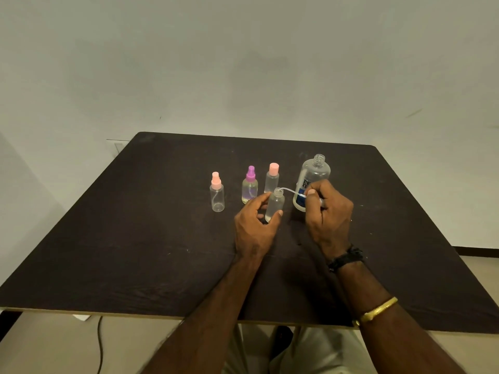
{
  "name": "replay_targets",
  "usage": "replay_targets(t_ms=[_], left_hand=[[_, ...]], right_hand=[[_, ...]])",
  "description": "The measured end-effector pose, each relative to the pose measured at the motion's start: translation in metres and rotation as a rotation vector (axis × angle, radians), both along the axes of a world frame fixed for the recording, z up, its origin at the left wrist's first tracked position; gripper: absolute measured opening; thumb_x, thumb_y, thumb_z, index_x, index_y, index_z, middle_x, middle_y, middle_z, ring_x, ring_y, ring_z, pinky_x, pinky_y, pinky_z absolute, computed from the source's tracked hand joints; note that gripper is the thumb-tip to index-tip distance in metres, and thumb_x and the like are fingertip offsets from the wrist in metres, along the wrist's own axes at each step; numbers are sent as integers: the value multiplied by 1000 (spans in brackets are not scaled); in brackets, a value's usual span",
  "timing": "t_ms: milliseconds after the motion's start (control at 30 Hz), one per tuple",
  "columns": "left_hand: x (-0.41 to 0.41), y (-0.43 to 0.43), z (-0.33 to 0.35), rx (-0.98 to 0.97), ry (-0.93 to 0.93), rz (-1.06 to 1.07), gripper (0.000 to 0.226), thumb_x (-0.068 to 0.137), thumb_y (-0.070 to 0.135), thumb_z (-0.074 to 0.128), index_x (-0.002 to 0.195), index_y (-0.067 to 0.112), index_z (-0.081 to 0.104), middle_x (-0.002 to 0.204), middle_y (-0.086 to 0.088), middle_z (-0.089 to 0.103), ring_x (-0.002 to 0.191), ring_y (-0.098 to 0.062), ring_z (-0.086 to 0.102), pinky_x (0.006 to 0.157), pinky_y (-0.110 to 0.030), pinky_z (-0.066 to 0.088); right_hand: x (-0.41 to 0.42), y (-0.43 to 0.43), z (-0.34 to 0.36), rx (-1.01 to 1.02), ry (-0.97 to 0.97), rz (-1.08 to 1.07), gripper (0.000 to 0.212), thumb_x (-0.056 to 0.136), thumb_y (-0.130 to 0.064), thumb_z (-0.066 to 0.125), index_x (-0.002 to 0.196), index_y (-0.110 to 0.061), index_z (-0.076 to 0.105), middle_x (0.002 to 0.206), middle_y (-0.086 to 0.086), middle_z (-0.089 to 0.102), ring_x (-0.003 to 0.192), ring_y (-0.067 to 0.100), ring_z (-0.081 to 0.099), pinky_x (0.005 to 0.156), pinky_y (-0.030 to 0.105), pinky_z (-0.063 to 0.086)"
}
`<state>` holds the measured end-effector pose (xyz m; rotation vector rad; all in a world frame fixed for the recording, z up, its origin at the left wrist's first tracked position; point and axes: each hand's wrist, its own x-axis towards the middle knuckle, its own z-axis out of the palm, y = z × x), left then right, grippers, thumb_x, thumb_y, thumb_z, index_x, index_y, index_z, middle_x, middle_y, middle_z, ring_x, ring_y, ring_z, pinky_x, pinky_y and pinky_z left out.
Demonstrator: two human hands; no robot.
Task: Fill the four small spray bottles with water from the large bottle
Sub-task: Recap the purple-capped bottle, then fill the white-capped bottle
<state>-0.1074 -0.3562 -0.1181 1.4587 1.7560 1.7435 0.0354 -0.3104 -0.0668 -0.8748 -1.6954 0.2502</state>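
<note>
fingers of the left hand (253, 222) clamp the small open bottle (275, 205) standing near the table (135, 238) centre, while the right hand (328, 211) pinches its sprayer tube (290, 190); light, slick, tippy plastic, best held round the middle.
</note>
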Motion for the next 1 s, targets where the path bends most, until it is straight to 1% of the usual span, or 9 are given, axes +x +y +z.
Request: replay_targets(t_ms=[100, 167, 233, 400, 500, 667, 833, 900, 1000], left_hand=[[0, 0, 0, 21, 6, -13, 47, 84, 22, 81, 128, 18, 67, 117, 6, 72, 100, -2, 68, 80, -11, 53], [0, 0, 0, 31, 16, -15, 46, 83, 21, 81, 127, 17, 68, 117, 5, 73, 100, -3, 68, 80, -11, 53], [1, -1, 0, 40, 34, -20, 45, 83, 21, 81, 126, 15, 68, 117, 4, 73, 100, -3, 68, 80, -11, 53], [0, -1, -1, 59, 63, -36, 46, 85, 22, 80, 127, 13, 67, 117, 3, 73, 100, -2, 68, 82, -14, 55], [0, -1, 0, 59, 65, -34, 46, 84, 20, 81, 126, 13, 67, 115, 4, 72, 97, 3, 66, 81, -10, 53], [0, -2, 1, 54, 64, -19, 48, 83, 19, 81, 128, 10, 66, 114, 8, 68, 97, 16, 61, 82, -4, 48], [1, -2, 0, 55, 57, -22, 47, 83, 21, 82, 127, 14, 66, 115, 3, 71, 98, 4, 65, 82, -8, 51], [0, -1, -1, 61, 59, -22, 45, 83, 21, 82, 126, 13, 67, 114, 2, 72, 98, -2, 67, 82, -9, 52], [0, -1, 0, 62, 41, -32, 47, 84, 21, 81, 128, 11, 67, 117, 0, 72, 101, -5, 68, 84, -14, 55]], right_hand=[[-3, -1, 2, -21, -48, -6, 6, 97, -13, 58, 100, -13, 63, 87, -3, 65, 69, 10, 58, 62, 22, 50], [-6, 0, 4, -54, -40, -11, 24, 97, -18, 67, 120, -13, 60, 104, -1, 67, 82, 8, 63, 72, 16, 54], [-8, 1, 7, -87, -34, 4, 39, 95, -23, 73, 129, -15, 56, 110, -1, 67, 88, 6, 64, 78, 12, 54], [-13, 6, 8, -120, -139, 74, 36, 93, -32, 73, 124, -20, 59, 104, -16, 62, 90, -9, 62, 74, 8, 52], [-14, 6, 4, -142, -166, 123, 31, 96, -29, 71, 124, -19, 62, 106, -13, 67, 95, -4, 65, 76, 12, 54], [-14, 1, 0, -206, -128, 192, 35, 96, -16, 69, 130, -19, 61, 114, -9, 69, 103, -7, 63, 85, 8, 50], [-15, 3, 5, -186, -80, 164, 35, 85, -29, 82, 112, -23, 61, 91, -15, 63, 83, 5, 64, 71, 13, 52], [-16, 4, 6, -183, -79, 153, 39, 84, -32, 83, 114, -27, 59, 98, -17, 62, 87, 7, 64, 74, 20, 56], [-18, 0, 8, -218, -50, 206, 46, 89, -22, 74, 131, -28, 56, 117, -24, 61, 104, 1, 64, 81, 16, 54]])
